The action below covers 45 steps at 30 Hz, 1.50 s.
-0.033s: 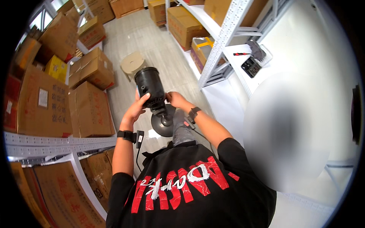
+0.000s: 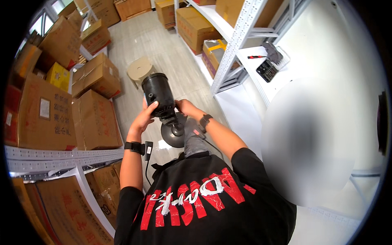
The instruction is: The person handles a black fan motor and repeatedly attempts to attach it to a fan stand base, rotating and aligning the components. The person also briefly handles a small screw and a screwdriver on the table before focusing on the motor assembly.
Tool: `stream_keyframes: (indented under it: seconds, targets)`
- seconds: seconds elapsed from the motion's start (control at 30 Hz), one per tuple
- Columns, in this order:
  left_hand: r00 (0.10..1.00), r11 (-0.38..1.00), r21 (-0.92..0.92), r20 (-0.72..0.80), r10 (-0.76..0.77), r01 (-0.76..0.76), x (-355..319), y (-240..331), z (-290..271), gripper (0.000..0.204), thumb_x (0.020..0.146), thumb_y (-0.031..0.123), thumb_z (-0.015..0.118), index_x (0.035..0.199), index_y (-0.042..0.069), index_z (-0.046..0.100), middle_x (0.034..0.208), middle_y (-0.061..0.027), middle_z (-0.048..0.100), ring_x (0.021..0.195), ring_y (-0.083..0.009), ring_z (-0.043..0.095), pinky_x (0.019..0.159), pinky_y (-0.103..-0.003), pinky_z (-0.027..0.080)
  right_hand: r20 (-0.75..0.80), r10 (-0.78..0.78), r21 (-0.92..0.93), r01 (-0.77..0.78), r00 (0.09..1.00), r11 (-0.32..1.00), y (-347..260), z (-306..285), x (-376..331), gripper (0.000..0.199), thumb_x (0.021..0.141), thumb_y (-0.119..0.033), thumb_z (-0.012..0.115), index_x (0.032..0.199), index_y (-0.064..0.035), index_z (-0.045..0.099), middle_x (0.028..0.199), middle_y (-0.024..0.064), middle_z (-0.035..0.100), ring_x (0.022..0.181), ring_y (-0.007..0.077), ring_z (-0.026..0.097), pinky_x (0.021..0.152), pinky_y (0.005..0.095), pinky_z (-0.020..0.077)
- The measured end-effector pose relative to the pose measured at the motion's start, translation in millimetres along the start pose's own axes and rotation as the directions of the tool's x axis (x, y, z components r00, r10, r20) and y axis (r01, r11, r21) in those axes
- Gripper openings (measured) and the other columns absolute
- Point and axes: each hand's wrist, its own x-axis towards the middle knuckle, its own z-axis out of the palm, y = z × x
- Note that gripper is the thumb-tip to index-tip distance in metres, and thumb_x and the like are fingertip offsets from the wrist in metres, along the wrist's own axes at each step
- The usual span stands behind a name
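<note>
A black cylindrical housing (image 2: 158, 90), with a rimmed end and a small knob on its side, tilts up in front of me. Below it, a jointed neck leads down to a round black base (image 2: 171, 136) near the floor. My left hand (image 2: 146, 116) is wrapped round the housing's lower left side, thumb on top. At the right of the housing, close to the neck, my right hand (image 2: 187, 107) has its fingers curled in; their tips are partly hidden, and what they hold cannot be made out.
A round beige stool (image 2: 141, 69) stands just beyond the housing. Cardboard boxes (image 2: 96, 118) line the left shelving. A white shelf (image 2: 261, 77) at right bears a black bit case (image 2: 267, 70), a red-and-black screwdriver (image 2: 256, 57) and grey gloves (image 2: 272, 53). A large blurred pale disc (image 2: 302, 143) covers the right.
The view has shifted slightly, so the surroundings and hands sit a little further left. Both hands stay in about the same place on and beside the housing.
</note>
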Motion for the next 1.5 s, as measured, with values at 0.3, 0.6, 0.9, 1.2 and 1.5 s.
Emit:
stream_keyframes:
  seconds: [0.3,0.6,0.9,1.2,1.5]
  targets:
    - [0.999,0.999,0.037,-0.023,-0.04,0.04,-2,2,1,0.112,0.077,0.07,0.062,0.154,0.031,-0.01,0.157,-0.0202,0.018,0.14,-0.0477,0.025,0.104,-0.069,0.019,-0.046,-0.523,-0.387,0.468,0.851,0.795,-3,-16,-17,0.034,0.084,-0.034,0.069,0.092,-0.0013,0.069,0.086,0.0173,0.07,0.084,0.0347,0.067,0.072,0.0425,0.0512]
    - [0.999,0.998,0.053,-0.024,-0.039,0.04,-13,13,4,0.112,0.077,0.07,0.062,0.154,0.03,-0.008,0.158,-0.0214,0.015,0.142,-0.0487,0.019,0.108,-0.069,0.015,0.233,0.113,0.26,-0.174,0.966,0.95,8,-11,1,0.037,0.094,-0.034,0.057,0.095,0.0019,0.065,0.073,0.0115,0.065,0.064,0.0195,0.058,0.061,0.0332,0.0466]
    - [0.999,0.999,0.047,-0.034,0.015,-0.013,-6,9,0,0.118,0.073,0.07,0.066,0.154,0.027,-0.008,0.155,-0.0231,0.024,0.138,-0.0486,0.028,0.105,-0.071,0.018,-0.164,-0.407,-0.522,0.272,0.898,0.808,-25,2,-33,0.026,0.084,-0.021,0.069,0.101,-0.0013,0.065,0.093,0.0178,0.069,0.084,0.0343,0.065,0.076,0.0401,0.0503]
    - [0.996,0.996,-0.036,-0.04,0.082,-0.083,-26,24,7,0.126,0.073,0.054,0.078,0.154,0.009,-0.008,0.153,-0.0231,0.026,0.143,-0.0319,0.027,0.115,-0.043,0.023,-0.036,-0.353,-0.495,0.291,0.935,0.819,-18,0,-32,0.025,0.09,-0.023,0.059,0.095,0.0003,0.065,0.079,0.0156,0.068,0.076,0.0308,0.066,0.073,0.0384,0.0508]
    - [0.995,0.996,-0.012,-0.037,0.088,-0.089,-27,26,5,0.125,0.072,0.058,0.076,0.154,0.009,-0.005,0.152,-0.0238,0.027,0.143,-0.0321,0.027,0.115,-0.042,0.023,0.06,-0.173,-0.15,0.181,0.983,0.972,1,-16,2,0.019,0.084,-0.014,0.065,0.091,0.0027,0.063,0.072,0.012,0.065,0.067,0.0227,0.063,0.065,0.0349,0.0503]
